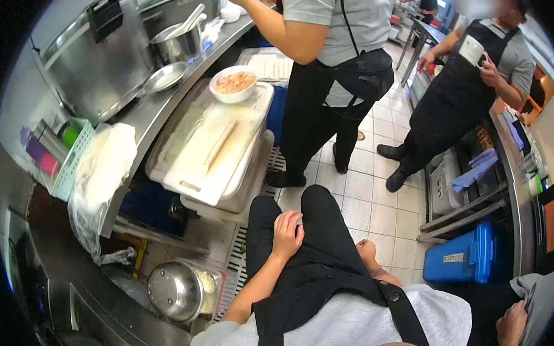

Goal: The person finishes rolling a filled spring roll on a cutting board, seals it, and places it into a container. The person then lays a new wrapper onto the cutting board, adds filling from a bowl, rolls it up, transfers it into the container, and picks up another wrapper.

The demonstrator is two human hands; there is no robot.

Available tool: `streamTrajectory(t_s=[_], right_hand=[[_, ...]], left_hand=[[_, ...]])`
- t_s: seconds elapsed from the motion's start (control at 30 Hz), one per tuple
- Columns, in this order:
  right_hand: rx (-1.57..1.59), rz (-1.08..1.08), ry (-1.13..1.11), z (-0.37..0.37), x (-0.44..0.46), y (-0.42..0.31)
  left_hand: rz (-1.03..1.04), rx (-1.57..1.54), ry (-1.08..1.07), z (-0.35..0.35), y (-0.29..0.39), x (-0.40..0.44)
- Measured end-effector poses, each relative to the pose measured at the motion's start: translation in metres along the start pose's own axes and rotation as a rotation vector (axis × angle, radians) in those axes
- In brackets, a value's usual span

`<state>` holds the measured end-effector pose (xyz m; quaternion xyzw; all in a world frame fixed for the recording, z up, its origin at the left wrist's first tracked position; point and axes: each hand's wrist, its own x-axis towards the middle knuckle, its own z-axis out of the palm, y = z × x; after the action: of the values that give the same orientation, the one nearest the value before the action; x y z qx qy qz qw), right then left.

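Note:
My left hand (287, 234) lies on my left thigh with its fingers laid over the black trousers. A tiny grey patch shows by its fingertips, too small to name. Beside my right thigh, my right hand (367, 251) is curled into a loose fist, with nothing seen in it. In front of my knees, a white cutting board (192, 174) rests on a lidded plastic tub. A long pale roll of dough (221, 144) lies on the board. Behind it stands a white bowl of orange-pink filling (235, 83).
One person (340, 57) stands ahead at the counter; another (454, 95) holds a mug at right. A third person's hand (512, 325) shows at lower right. A steel bowl (175, 291) is low at left, a blue bin (460, 257) at right. A steel counter edge (155, 126) runs along the left.

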<state>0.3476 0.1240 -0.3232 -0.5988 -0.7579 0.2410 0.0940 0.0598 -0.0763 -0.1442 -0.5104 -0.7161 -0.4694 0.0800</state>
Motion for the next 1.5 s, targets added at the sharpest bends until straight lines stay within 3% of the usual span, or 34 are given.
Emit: streamTrajectory(t_s=[1.5], right_hand=[[-0.016, -0.002, -0.026, 0.001, -0.003, -0.003]], left_hand=[[0.037, 0.020, 0.014, -0.001, -0.001, -0.001]])
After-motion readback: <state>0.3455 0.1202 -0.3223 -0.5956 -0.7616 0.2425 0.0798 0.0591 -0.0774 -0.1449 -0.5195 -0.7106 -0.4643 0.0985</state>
